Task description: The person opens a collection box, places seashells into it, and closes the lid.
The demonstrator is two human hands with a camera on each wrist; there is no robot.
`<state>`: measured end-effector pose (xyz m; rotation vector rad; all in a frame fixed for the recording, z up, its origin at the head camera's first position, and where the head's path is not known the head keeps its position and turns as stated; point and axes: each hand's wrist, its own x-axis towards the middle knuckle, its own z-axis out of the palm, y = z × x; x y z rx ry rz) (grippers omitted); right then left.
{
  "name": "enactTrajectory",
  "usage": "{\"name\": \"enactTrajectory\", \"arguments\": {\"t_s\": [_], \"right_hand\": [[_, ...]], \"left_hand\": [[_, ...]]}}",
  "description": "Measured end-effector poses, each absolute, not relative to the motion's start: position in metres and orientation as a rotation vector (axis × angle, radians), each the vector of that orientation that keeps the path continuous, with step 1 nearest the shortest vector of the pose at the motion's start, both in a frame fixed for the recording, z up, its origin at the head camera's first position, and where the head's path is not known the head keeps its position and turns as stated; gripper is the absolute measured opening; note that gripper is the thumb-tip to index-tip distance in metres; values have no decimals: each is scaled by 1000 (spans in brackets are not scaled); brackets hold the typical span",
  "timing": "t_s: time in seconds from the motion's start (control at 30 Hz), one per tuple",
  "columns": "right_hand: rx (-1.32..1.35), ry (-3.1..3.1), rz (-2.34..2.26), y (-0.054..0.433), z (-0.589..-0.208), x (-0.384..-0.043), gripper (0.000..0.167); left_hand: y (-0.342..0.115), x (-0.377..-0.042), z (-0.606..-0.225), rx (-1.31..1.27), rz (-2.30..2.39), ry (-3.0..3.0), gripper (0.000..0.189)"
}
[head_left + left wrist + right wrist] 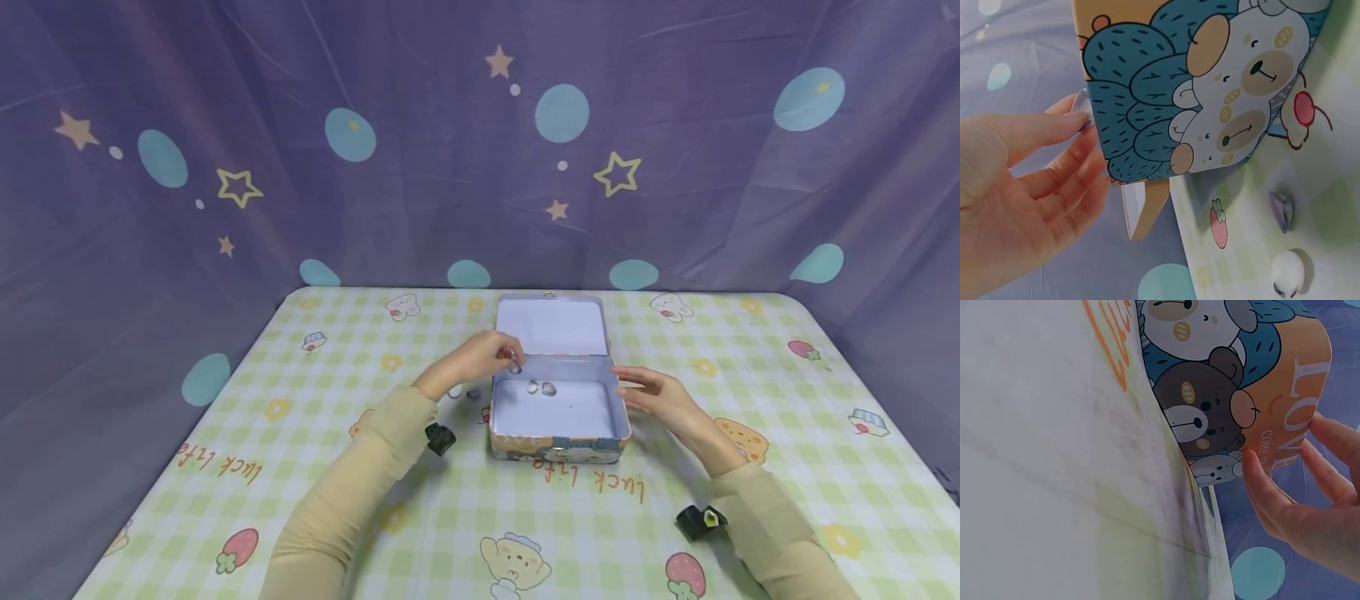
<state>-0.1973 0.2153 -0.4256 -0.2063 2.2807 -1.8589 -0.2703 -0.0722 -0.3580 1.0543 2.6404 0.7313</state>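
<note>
A small tin box (558, 450) with bears printed on its walls stands with its lid (551, 325) raised at the back. Over its left rim, my left hand (483, 357) pinches a small seashell (1083, 107) between thumb and finger. Inside the box lie a pale shell (532, 387) and a purplish shell (549, 388). My right hand (663, 402) touches the right wall near the rim, its fingers fairly straight. On the cloth left of the box are a white shell (1288, 274) and a purple-tinged shell (1281, 211).
A green-and-white checked tablecloth (420, 542) with cartoon prints covers the table. Dark wrist mounts (700, 522) hang under both sleeves. A purple curtain (450, 208) with stars and blue spots rises behind the table.
</note>
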Motion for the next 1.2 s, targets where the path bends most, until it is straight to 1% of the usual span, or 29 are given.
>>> {"name": "enactTrajectory", "arguments": {"t_s": [0.63, 0.9, 1.2], "right_hand": [[-203, 2273, -1876, 214, -426, -197, 56], [-186, 2266, -1887, 214, -427, -198, 57], [-171, 2269, -1881, 214, -427, -198, 57]], "left_hand": [[-73, -267, -358, 998, 748, 2623, 19], [-90, -258, -359, 1058, 880, 2656, 19], [-114, -251, -363, 1021, 1059, 2684, 19]]}}
